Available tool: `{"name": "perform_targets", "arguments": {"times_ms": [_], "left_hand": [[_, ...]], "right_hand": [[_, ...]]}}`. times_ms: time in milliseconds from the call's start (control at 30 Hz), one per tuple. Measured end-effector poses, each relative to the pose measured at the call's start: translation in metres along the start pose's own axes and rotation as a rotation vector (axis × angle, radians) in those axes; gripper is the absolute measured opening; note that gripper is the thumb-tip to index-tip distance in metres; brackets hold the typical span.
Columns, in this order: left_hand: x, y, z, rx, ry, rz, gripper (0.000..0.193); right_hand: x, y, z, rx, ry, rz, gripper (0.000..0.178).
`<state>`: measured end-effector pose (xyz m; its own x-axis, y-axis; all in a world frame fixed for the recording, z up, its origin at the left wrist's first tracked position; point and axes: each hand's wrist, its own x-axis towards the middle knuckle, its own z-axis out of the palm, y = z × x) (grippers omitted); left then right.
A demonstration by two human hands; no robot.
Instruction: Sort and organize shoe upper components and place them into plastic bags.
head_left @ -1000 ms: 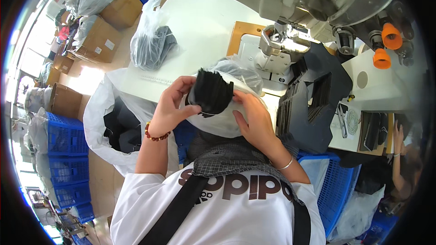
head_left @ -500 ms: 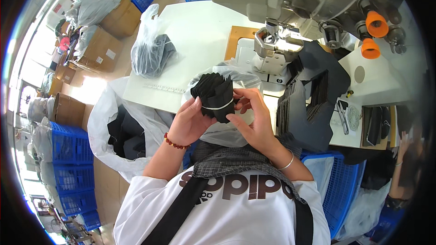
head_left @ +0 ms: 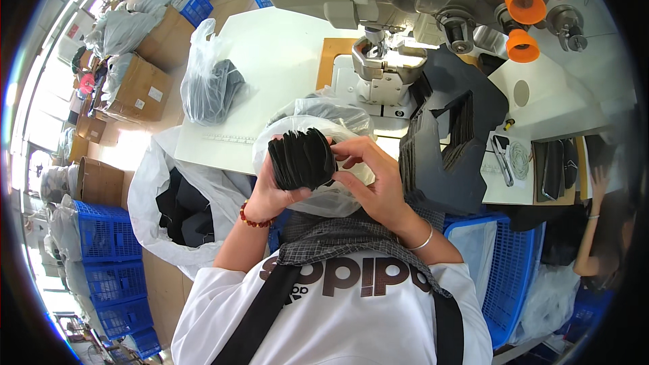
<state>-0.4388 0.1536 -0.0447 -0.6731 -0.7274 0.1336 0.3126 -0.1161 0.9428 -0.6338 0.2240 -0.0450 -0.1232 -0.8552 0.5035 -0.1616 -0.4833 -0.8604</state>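
A bundle of black pieces point(head_left: 302, 160) is grasped in the left hand point(head_left: 272, 193), above a pale plastic bag point(head_left: 331, 204); the right hand point(head_left: 376, 179) is set at its right edge, though whether anything is pinched cannot be told. The pieces are gathered in 1 stack; none is yet seen drawn off. Dark panels point(head_left: 433, 162) are stacked beside the sewing machine point(head_left: 387, 78).
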Motion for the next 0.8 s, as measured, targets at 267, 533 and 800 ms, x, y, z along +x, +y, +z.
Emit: {"name": "perform_targets", "arguments": {"times_ms": [267, 533, 800], "left_hand": [[-0.005, -0.002, 0.006, 0.283, -0.031, 0.172, 0.071], [0.002, -0.001, 0.006, 0.784, -0.09, 0.437, 0.068], [-0.003, -0.008, 0.008, 0.812, -0.076, 0.586, 0.07]], "right_hand": [[-0.001, 0.006, -0.008, -0.06, -0.019, -0.2, 0.034], [-0.009, 0.005, 0.0, -0.039, 0.052, -0.11, 0.027], [-0.018, 0.013, 0.003, 0.589, 0.058, 0.315, 0.012]]}}
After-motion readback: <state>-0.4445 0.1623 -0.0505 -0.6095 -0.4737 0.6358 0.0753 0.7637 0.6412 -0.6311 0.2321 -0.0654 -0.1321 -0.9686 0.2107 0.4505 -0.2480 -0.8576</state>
